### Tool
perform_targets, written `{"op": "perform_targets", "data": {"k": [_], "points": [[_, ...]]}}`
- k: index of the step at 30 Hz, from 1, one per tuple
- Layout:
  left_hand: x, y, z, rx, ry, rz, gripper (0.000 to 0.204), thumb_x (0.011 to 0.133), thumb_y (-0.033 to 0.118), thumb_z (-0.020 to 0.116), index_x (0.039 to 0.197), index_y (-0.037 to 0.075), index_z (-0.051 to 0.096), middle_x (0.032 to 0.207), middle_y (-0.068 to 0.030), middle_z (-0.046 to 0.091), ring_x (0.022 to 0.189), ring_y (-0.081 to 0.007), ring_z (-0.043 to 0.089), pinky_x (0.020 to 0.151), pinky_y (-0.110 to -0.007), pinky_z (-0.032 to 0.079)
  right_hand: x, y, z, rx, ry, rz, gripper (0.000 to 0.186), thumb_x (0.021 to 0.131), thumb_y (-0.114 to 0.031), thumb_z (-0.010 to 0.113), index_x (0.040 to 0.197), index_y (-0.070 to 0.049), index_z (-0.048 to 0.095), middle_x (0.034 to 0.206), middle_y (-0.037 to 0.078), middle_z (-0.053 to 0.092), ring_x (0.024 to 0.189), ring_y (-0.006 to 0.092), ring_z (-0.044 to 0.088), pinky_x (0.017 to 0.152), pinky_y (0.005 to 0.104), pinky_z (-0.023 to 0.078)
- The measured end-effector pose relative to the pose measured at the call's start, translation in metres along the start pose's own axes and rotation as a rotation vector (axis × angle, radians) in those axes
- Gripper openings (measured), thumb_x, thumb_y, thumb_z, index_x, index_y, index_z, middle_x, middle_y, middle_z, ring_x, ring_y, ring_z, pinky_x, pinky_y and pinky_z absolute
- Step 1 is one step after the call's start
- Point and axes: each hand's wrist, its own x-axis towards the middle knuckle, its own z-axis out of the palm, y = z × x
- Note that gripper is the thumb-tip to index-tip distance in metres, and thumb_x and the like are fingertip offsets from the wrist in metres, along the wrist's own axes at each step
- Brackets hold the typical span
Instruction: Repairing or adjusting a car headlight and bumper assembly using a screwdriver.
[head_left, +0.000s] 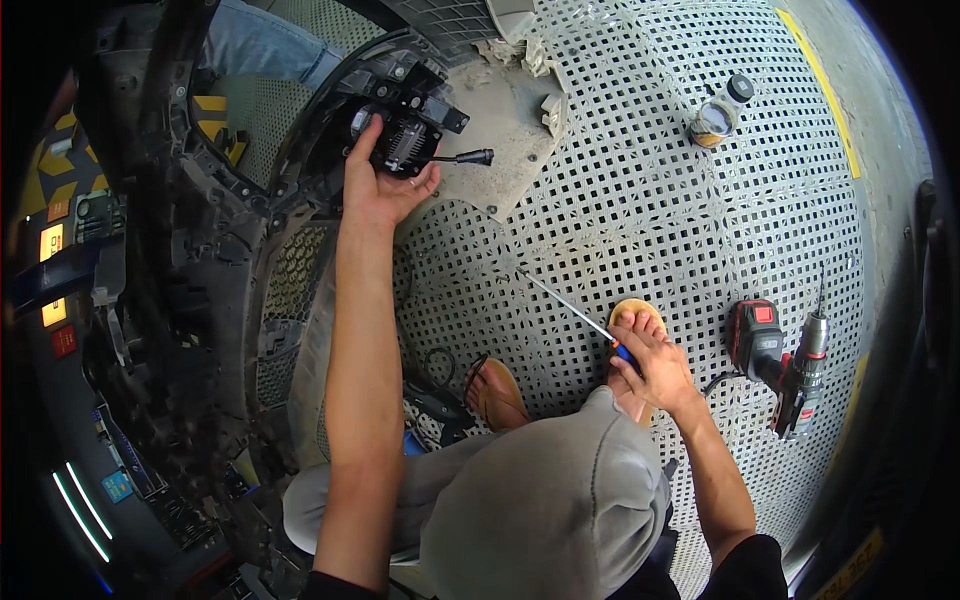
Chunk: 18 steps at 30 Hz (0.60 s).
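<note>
My left hand (380, 195) is closed around a black lamp unit (408, 140) with a finned metal heat sink, thumb on one side and fingers curled under the other. A short cable with a black plug (475, 157) sticks out of the lamp to the right. The lamp sits against the dark inner side of a car bumper (270, 205); whether it is fixed there I cannot tell. Low on the right, above my foot, my right hand (655, 372) grips a screwdriver (568, 306) by its blue and orange handle. Its shaft points up and left, its tip apart from the lamp.
A dusty grey panel (500, 130) extends from the bumper. On the perforated floor mat (590, 230) stand a small jar with a dark lid (714, 120) and a cordless drill (800, 375) with a red and black battery. Another person's jeans leg (265, 42) is beyond the bumper.
</note>
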Motion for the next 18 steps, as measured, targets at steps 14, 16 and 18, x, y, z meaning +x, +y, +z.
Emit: {"op": "perform_targets", "data": {"k": [14, 16, 18], "points": [[-0.062, -0.019, -0.081, 0.75, -0.144, 0.076, 0.094, 0.095, 0.076, 0.041, 0.153, 0.001, 0.034, 0.139, -0.0197, 0.056, 0.122, -0.0302, 0.061, 0.097, -0.045, 0.051, 0.018, 0.001, -0.001, 0.015, -0.096, -0.002, 0.05, 0.085, -0.025, 0.075, 0.133, -0.018, 0.062, 0.114, 0.014, 0.07, 0.096, 0.0387, 0.07, 0.082, 0.0468, 0.058], [-0.099, -0.018, -0.122, 0.87, -0.175, 0.024, 0.086, 0.098, 0.071, 0.046, 0.151, 0.003, 0.039, 0.136, -0.0184, 0.059, 0.117, -0.0271, 0.063, 0.095, -0.042, 0.052, 0.023, -0.014, -0.009, -0.026, -0.077, 0.008, 0.045, 0.086, -0.021, 0.073, 0.13, -0.017, 0.063, 0.116, 0.016, 0.069, 0.098, 0.0407, 0.069, 0.085, 0.0467, 0.057], [-0.139, -0.01, -0.164, 1.529, -0.448, -0.02, 0.062, 0.1, 0.052, 0.058, 0.141, 0.006, 0.054, 0.125, -0.0137, 0.066, 0.109, -0.0216, 0.066, 0.091, -0.038, 0.052, 0.025, -0.012, -0.002, -0.017, -0.033, -0.058, 0.044, 0.088, -0.019, 0.072, 0.13, -0.012, 0.061, 0.119, 0.021, 0.067, 0.103, 0.043, 0.067, 0.091, 0.0464, 0.055]]}}
